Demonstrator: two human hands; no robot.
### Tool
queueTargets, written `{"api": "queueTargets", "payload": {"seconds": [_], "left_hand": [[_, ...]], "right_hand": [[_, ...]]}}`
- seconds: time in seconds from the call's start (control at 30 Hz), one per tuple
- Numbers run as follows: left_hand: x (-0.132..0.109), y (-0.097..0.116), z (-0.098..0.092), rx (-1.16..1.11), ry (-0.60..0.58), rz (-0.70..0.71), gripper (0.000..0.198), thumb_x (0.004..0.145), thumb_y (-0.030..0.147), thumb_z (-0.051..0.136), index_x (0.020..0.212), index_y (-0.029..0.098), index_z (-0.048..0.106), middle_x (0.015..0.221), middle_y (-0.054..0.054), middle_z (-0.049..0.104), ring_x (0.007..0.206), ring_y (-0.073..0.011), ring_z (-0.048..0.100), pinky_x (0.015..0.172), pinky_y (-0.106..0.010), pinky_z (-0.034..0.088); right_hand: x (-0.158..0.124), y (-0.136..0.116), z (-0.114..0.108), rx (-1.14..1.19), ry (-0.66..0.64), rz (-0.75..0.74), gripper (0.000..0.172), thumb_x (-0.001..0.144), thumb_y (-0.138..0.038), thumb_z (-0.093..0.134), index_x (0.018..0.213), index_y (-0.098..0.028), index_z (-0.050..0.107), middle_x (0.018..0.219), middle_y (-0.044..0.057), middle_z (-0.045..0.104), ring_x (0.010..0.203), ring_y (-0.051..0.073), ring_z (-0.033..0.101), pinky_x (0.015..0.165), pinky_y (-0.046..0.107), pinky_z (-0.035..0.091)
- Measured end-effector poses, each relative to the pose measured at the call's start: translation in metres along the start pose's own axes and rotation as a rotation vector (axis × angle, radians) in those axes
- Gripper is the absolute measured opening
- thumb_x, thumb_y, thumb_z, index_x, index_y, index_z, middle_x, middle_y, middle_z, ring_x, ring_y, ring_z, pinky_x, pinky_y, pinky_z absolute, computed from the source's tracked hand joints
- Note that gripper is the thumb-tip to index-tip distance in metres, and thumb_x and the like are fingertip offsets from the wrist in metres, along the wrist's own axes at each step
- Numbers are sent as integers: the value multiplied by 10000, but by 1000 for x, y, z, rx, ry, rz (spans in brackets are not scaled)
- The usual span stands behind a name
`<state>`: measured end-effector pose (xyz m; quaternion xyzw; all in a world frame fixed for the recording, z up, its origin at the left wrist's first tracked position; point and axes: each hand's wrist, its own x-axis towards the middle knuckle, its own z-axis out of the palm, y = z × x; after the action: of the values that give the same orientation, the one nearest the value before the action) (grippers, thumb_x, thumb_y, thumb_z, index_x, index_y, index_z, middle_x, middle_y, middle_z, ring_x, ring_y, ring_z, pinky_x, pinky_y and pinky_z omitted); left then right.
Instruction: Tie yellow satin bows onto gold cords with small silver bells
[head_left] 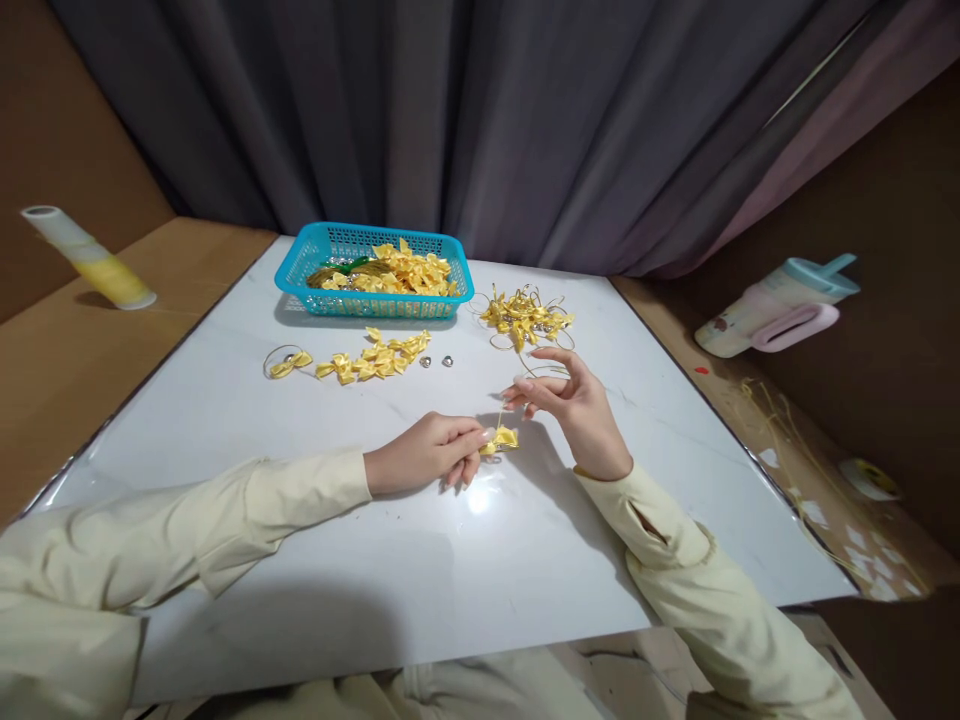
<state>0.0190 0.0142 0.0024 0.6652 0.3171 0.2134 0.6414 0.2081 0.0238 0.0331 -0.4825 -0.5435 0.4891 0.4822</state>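
Note:
My left hand [439, 450] pinches a yellow ribbon bow [507, 438] just above the white tabletop, a small silvery piece showing under it. Above and to the right, my right hand [570, 400] is closed at thumb and fingertips on a thin gold cord [501, 412] that runs up from the bow. Beyond them lie a row of loose yellow bows [382, 358] and two small silver heart-shaped charms [448, 361]. One bow with a cord loop [291, 365] rests at the left. Behind my right hand is a pile of bows with gold cord loops [529, 318].
A blue plastic basket [375, 308] at the back holds yellow bows, silvery pieces and gold cord. A yellow-wrapped tube [94, 262] stands at the left. On the right are a tumbler with a pink handle [780, 310], a tape roll [870, 480] and paper scraps [814, 513].

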Motion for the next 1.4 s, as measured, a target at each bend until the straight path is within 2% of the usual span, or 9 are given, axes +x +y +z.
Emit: {"api": "queueTargets", "payload": {"seconds": [0.57,0.7,0.83,0.93,1.07,1.17,1.23,1.3,1.4], "left_hand": [[7,2,-5,-183,40,-109,267,872,378,430,741,147,460,470,26,555,330,-39,333,371,-176,223],[6,5,-8,-111,77,-82,218,810,342,538,897,150,481,475,67,523,337,-35,315,381,-170,246],[4,9,-10,-112,65,-44,317,773,260,560,1062,145,496,457,81,492,376,-58,353,411,-186,299],[3,11,-10,-64,1,-16,197,772,260,549,876,106,615,477,43,487,452,-78,420,464,-207,344],[4,9,-10,41,13,-7,257,800,323,538,728,108,657,472,39,446,469,-79,403,478,-213,331],[5,7,-10,27,37,-9,249,806,320,548,776,115,686,552,12,520,534,-92,466,533,-219,376],[6,6,-10,-6,54,32,212,795,290,571,788,122,700,713,-28,592,667,-115,541,644,-231,424],[7,6,-10,-16,67,89,178,782,265,592,783,133,712,833,-46,593,785,-133,560,751,-244,428],[7,8,-11,-14,63,118,165,775,261,603,762,145,719,874,-46,572,827,-138,546,796,-251,417]], "right_hand": [[-4,-9,3,164,-98,116,476,660,-345,732,1004,-211,432,677,11,676,573,188,664,407,218,434],[-2,-9,5,105,-137,134,469,669,-365,721,998,-211,425,671,7,677,563,187,664,408,220,441],[1,-12,8,12,-181,110,429,702,-374,689,1001,-210,428,673,9,683,557,172,657,420,216,433],[2,-15,13,-63,-193,73,404,709,-363,681,993,-201,443,676,17,690,560,157,645,434,212,424],[6,-18,16,-134,-257,32,381,743,-395,641,1002,-206,435,730,36,697,583,157,637,440,218,416],[11,-22,4,-380,-239,-69,349,800,-427,567,1036,-209,430,767,50,691,643,173,633,489,240,416],[14,-24,-12,-785,-151,-181,290,841,-406,521,1040,-204,461,810,58,684,628,170,613,546,265,403],[15,-24,-28,-1287,-31,-182,234,831,-373,541,971,-186,513,828,86,666,674,202,597,546,275,357],[12,-18,-45,-1688,-172,-75,161,841,-316,520,915,-177,553,911,109,644,857,246,577,524,264,314]]}}
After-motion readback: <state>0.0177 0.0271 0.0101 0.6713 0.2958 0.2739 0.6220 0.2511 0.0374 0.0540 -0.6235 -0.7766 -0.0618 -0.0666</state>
